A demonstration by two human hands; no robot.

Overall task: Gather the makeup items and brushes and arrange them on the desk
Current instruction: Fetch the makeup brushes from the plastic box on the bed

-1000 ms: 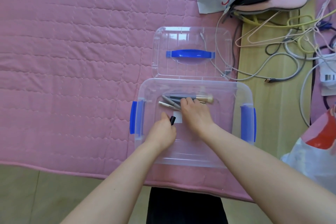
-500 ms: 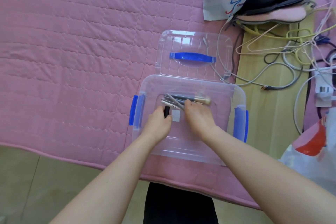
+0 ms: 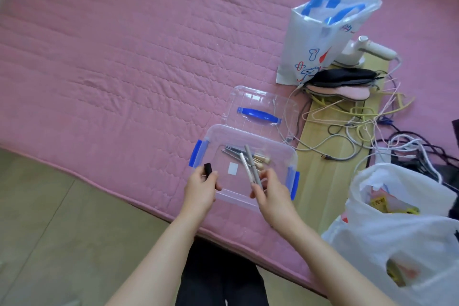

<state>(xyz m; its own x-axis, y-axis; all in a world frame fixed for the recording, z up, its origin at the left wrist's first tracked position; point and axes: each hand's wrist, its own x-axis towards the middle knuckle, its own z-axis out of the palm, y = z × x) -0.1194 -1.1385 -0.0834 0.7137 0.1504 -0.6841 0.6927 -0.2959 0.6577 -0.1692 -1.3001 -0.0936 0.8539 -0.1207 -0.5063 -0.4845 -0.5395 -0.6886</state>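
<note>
A clear plastic box with blue clips lies on the pink quilt. Its lid, with a blue handle, lies just beyond it. My left hand grips a small black tube at the box's near left corner. My right hand holds two thin grey makeup pencils, lifted and pointing away from me over the box. Several brushes with pale bristles and dark handles still lie on the box's floor at the far side.
A white printed bag stands on the quilt behind the lid. A wooden board to the right carries tangled cables, insoles and a white appliance. A white plastic bag sits at near right. Floor lies at near left.
Both hands have come up out of the box: the left with the black tube, the right with two pencils. My view has tilted up and shows more of the quilt.
</note>
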